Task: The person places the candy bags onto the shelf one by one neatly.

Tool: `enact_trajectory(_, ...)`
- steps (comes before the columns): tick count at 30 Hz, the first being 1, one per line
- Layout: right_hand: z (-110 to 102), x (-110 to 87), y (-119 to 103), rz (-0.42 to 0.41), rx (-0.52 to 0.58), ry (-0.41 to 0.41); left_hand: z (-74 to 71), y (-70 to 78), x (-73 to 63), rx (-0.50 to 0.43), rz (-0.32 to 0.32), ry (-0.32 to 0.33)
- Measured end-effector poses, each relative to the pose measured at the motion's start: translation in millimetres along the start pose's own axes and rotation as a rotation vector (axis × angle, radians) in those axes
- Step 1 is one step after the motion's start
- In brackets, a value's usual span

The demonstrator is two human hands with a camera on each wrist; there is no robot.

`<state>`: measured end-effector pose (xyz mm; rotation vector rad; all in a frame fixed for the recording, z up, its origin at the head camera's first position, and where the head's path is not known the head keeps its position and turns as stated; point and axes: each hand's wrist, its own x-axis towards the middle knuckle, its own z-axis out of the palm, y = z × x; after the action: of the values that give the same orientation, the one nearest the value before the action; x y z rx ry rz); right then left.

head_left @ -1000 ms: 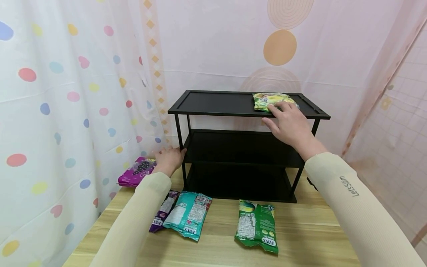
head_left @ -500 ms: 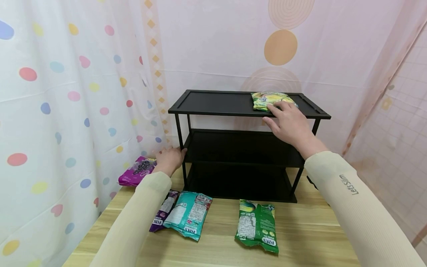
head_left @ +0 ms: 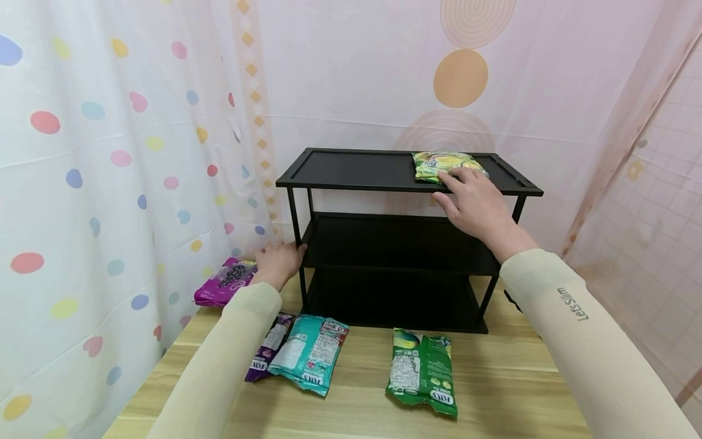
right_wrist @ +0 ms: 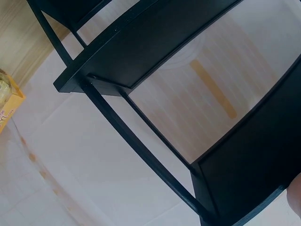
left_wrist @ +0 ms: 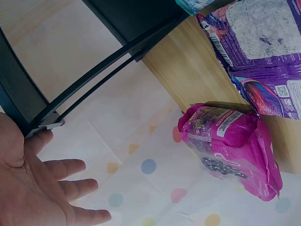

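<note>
A black three-tier rack point(head_left: 395, 241) stands on the wooden table. On the right of its top shelf lies a yellow-green candy bag point(head_left: 441, 163). My right hand point(head_left: 476, 204) rests its fingertips on the bag's near edge, fingers extended and thumb apart; only a sliver of that hand point(right_wrist: 295, 197) enters the right wrist view. At the rack's left post, my left hand point(head_left: 278, 262) touches the frame near the middle shelf. Its fingers spread out straight in the left wrist view, holding nothing. Behind that hand sits a magenta grape candy bag point(head_left: 226, 285), partly covered.
In front of the rack lie a purple bag point(head_left: 269, 350), a teal bag point(head_left: 311, 350) overlapping it, and a green bag point(head_left: 422, 375) farther right. A yellow package point(right_wrist: 10, 100) shows at the right wrist view's left edge. Patterned curtains point(head_left: 351, 73) hang behind.
The yellow-green bag has shifted very slightly left on the top shelf, with my right fingertips still on it. My left hand and the other bags have not visibly moved.
</note>
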<state>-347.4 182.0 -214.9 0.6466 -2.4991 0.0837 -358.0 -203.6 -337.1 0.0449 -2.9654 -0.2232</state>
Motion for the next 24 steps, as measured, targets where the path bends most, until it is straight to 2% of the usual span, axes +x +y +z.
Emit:
enact_trajectory(9, 2.5, -2.0, 0.4, -0.016, 0.012, 0.038, -0.9, 0.5, -0.8, 0.003, 0.000, -0.001)
enact_trajectory(15, 4.0, -6.1, -0.2, -0.037, 0.020, 0.095, -1.9, 1.6, -1.2, 0.004, -0.001, 0.001)
enact_trajectory(18, 6.9, -9.2, -0.1, -0.072, -0.005, 0.161, -2.1, 2.2, -1.7, 0.003, -0.002, -0.001)
enact_trajectory(24, 16.0, -16.9, 1.4, -0.176, -0.045, 0.367, -2.7, 2.8, -2.4, 0.004, 0.001, 0.000)
